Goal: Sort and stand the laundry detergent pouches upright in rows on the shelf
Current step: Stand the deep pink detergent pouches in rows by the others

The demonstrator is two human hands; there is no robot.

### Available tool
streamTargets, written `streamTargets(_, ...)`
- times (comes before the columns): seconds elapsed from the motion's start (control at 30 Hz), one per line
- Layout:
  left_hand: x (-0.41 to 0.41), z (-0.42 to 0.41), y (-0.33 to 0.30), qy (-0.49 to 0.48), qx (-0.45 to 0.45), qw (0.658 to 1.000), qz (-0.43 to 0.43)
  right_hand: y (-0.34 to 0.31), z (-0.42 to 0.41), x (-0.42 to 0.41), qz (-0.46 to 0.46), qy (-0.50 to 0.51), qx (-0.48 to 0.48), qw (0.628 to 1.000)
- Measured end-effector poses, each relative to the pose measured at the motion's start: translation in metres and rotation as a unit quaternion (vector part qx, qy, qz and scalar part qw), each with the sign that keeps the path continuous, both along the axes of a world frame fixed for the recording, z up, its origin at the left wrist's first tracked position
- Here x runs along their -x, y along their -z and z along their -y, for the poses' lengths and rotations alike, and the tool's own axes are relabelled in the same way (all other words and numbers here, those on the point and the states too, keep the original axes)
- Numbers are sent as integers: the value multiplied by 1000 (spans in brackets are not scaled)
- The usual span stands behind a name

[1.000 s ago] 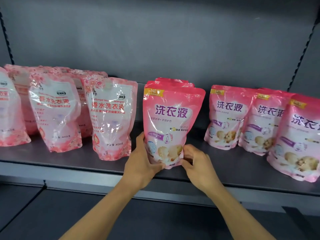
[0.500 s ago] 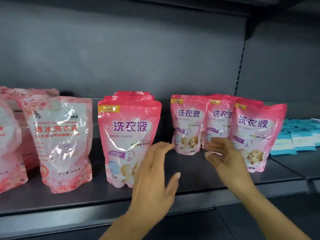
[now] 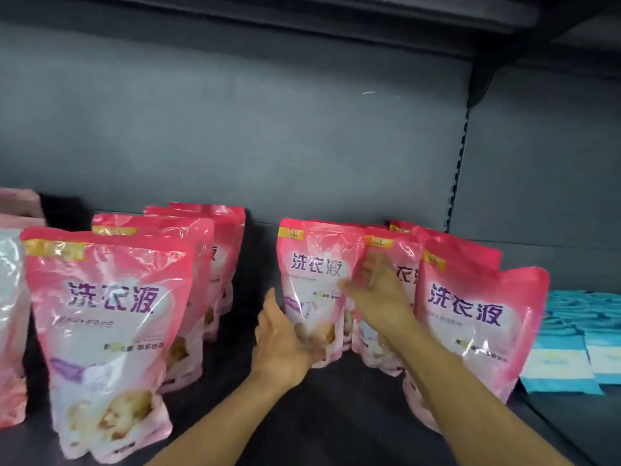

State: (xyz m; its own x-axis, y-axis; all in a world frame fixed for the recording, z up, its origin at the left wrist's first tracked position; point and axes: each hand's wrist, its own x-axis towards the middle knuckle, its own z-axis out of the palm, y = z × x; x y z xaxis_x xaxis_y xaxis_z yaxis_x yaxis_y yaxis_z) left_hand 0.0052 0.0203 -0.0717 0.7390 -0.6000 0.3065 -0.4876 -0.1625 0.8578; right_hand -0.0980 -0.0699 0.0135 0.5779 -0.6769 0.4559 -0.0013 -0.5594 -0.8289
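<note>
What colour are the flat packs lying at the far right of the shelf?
The flat packs are blue to teal with a paler band across them, seen in the head view.

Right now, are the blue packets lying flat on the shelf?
Yes, the blue packets lie flat at the right end of the dark shelf.

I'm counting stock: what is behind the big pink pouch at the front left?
Behind the front-left pink pouch stand more pink pouches in a file, at least three tops showing. Their lower parts are covered, so any more behind cannot be seen.
</note>
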Motion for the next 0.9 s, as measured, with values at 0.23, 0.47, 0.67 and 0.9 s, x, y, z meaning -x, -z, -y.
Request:
streamTargets(0.23,-7,22,23,-62,-7,998,-25,-1,11,-42,134,22,-125,983)
streamTargets(0.47,-36,26,16,-140,-28,990,8,-7,13,-86,144,-5,-163,976)
streamTargets(0.67,-66,41,14,-164,-62,984,10,-9,26,-131,139,18,-181,973)
streamTargets(0.9,-79,62,12,-173,-99,979,33,-8,43,-148,126,110,-93,981)
